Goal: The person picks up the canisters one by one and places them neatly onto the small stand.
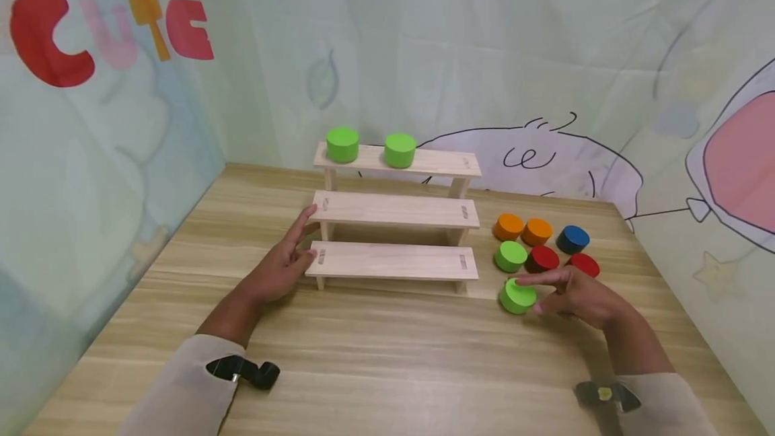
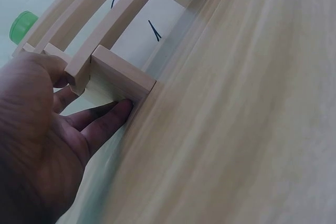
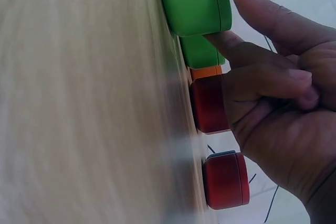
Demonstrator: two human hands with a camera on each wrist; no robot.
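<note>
A pale wooden three-step stand [image 1: 393,261] stands on the table. My left hand [image 1: 281,268] steadies its left end: the index finger touches the middle step and the thumb lies at the lowest step's end. Other fingertips [image 2: 123,109] press on a leg in the left wrist view. On the top step sit two green cylinder blocks [image 1: 342,145]. To the stand's right, my right hand [image 1: 575,295] holds the nearest green cylinder block [image 1: 517,297] between index finger and thumb, with the index finger across its back edge. The remaining fingers are curled in.
Behind the held block are another green block [image 1: 510,256], two orange blocks [image 1: 508,227], a blue block [image 1: 572,239] and two red blocks [image 1: 542,259]. A printed cloth backdrop [image 1: 387,52] borders the wood-grain table [image 1: 375,355] at the back and sides.
</note>
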